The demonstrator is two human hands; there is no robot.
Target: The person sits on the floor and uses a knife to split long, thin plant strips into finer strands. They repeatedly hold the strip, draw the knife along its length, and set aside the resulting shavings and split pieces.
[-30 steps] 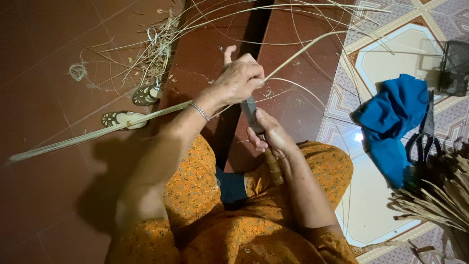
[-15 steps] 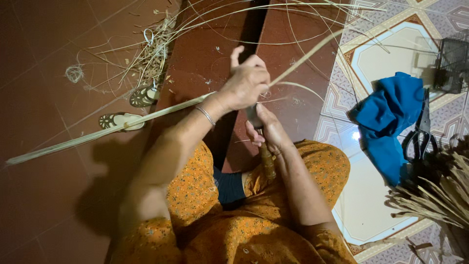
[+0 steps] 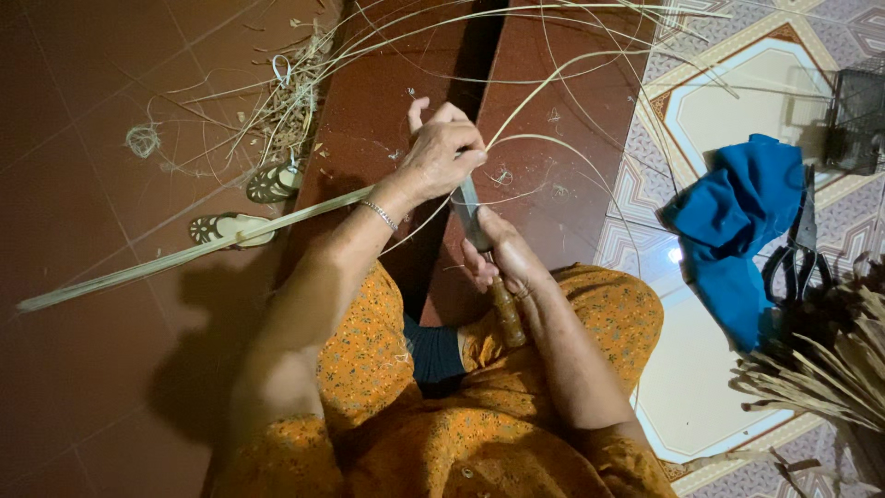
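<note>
Wooden-handled knife (image 3: 489,267) sat gripped in the right hand (image 3: 502,263); the left hand (image 3: 442,152) apparently pinched a cane strip (image 3: 184,258) against its blade.

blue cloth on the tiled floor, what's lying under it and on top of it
The blue cloth lies crumpled on the patterned floor tiles. Black scissors lie at its right edge; whether they overlap it is unclear. Anything beneath its folds is hidden.

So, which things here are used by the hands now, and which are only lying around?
In use:
- left hand gripping the cane strip
- right hand holding the knife against it

Lying about:
- blue cloth
- scissors
- sandals
- pile of scraps
- bundle of dry leaves
</note>
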